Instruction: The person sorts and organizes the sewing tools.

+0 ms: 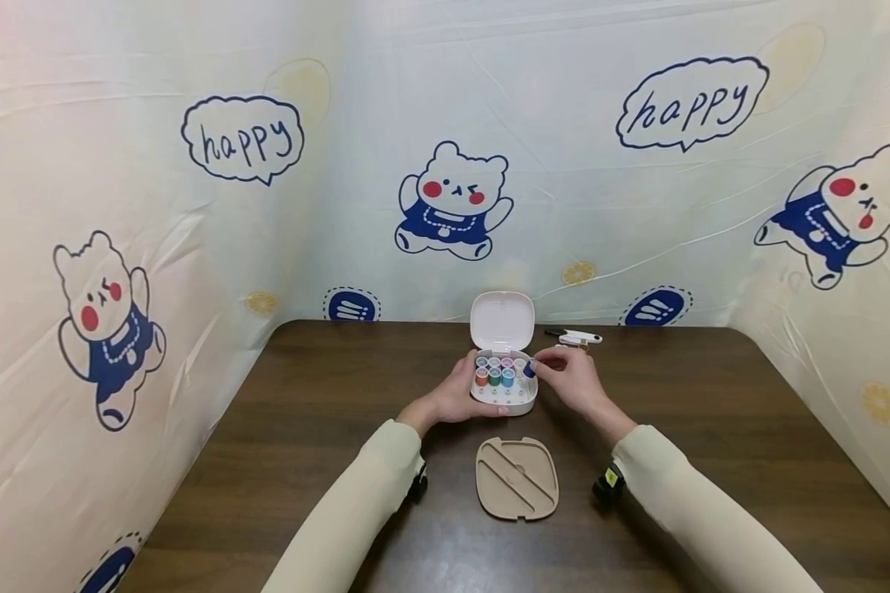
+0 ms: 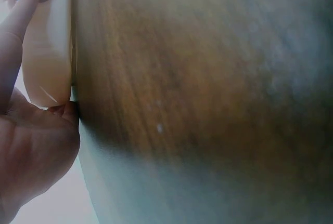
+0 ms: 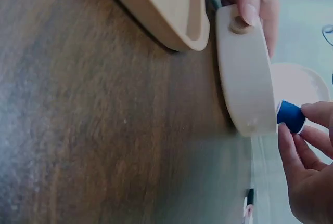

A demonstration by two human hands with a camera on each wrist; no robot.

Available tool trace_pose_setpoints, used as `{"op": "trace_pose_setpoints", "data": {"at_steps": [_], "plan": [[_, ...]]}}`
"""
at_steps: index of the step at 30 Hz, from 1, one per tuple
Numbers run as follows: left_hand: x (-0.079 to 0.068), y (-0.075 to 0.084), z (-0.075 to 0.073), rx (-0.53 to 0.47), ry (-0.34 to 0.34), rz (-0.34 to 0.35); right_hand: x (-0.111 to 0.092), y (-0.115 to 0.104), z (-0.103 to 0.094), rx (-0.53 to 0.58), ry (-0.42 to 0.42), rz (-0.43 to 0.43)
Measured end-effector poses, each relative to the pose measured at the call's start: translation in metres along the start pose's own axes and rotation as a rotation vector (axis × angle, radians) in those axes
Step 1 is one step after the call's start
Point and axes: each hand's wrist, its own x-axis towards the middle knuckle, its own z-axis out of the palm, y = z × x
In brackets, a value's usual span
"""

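Note:
A small white sewing box stands on the table with its lid tipped up at the back. My left hand grips it from the left, the thumb across its front by a round button. Inside are several thread spools, among them an orange spool, a green spool and a light blue spool, beside rows of small pegs. Between thumb and fingertips my right hand pinches a dark blue thread spool, tilted at the box's right edge. Whether it touches a peg is hidden.
A beige tray with diagonal grooves lies on the brown table in front of the box. Behind my right hand is a small black-and-white tool, partly hidden. A printed cloth hangs around the back and sides.

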Motion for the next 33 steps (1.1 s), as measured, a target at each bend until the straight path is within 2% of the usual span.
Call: {"op": "trace_pose_setpoints", "data": {"at_steps": [6,18,25,33], "plan": [[0.000,-0.001,0.001,0.007,0.001,0.005,0.003,-0.004,0.010,-0.151,0.008,-0.116],[-0.001,-0.001,0.000,0.020,-0.008,-0.006,0.001,-0.014,0.019,-0.282,-0.059,-0.182],[0.002,-0.003,0.001,0.028,-0.007,-0.008,0.001,-0.014,0.021,-0.389,-0.053,-0.213],[0.009,-0.011,0.003,0.024,-0.016,-0.034,0.001,-0.011,0.023,-0.419,-0.034,-0.230]]}}
